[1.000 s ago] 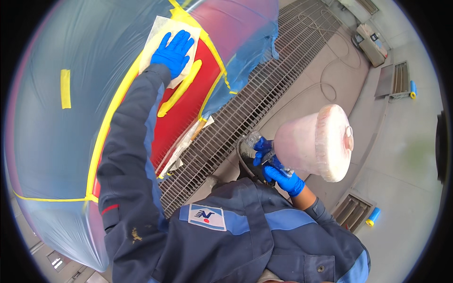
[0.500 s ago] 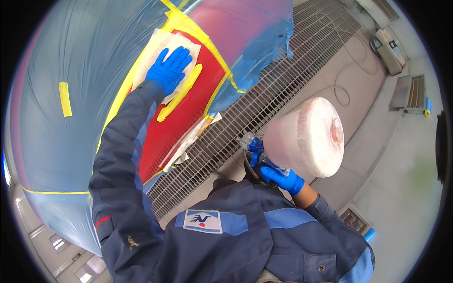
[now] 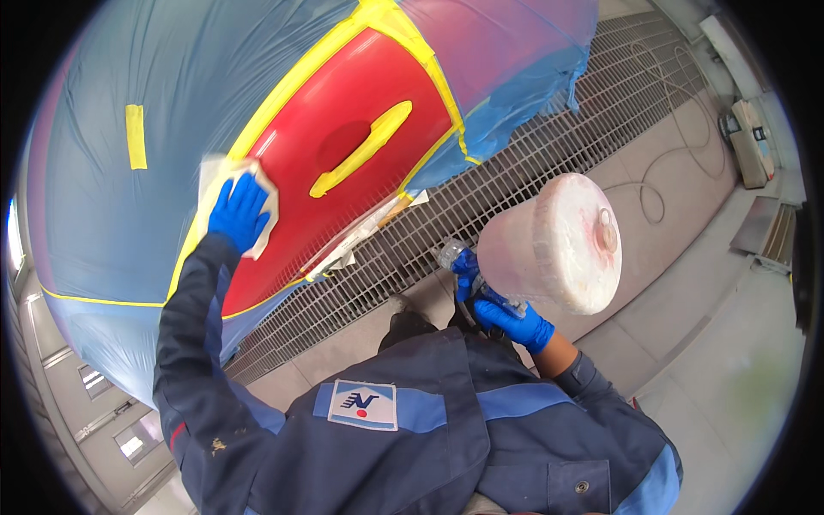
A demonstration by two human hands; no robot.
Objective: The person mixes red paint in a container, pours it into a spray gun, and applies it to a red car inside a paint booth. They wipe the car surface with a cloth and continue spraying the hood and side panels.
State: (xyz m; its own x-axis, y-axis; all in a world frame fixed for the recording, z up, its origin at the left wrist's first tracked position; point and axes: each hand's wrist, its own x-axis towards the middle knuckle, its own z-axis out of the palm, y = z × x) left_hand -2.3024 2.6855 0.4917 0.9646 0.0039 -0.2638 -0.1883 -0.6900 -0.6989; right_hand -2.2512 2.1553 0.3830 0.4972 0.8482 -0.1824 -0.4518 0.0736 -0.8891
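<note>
My left hand (image 3: 239,211), in a blue glove, lies flat with fingers stretched on a whitish wiping cloth (image 3: 210,182). The cloth rests against the left edge of a glossy red car door panel (image 3: 390,86), partly over the yellow masking tape (image 3: 296,77) bordering it. Yellow tape also covers the door handle (image 3: 365,148). In front of my body on the right, my gloved right hand (image 3: 519,324) is closed around a blue spray gun (image 3: 464,263). A large, cloudy white paint cup (image 3: 524,245) with a stained lid sits on the gun and hides part of it.
Blue masking film (image 3: 112,249) covers the car around the panel. A metal floor grating (image 3: 506,163) runs alongside, and a hose (image 3: 657,163) loops across the floor at the right. Farther right, a box-shaped unit (image 3: 751,146) stands by the wall.
My left hand has slid the cloth from beside the taped handle down and left to the panel's edge. The view has shifted, while my right hand still holds the spray gun.
</note>
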